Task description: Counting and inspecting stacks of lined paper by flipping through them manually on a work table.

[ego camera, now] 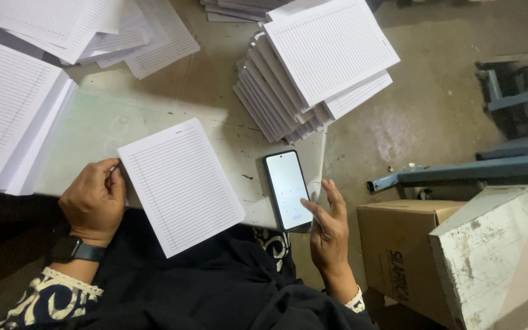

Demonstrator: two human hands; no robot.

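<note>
Hands were both occupied: left hand [93,200] pinched the left edge of a ruled sheet [180,185] lying on the worktop [111,122]; right hand [330,235], fingers loosely spread, thumb-tapped a lit phone [288,189] at the worktop's near edge. Steady pinning advised, lest the overhanging sheet slip.
</note>
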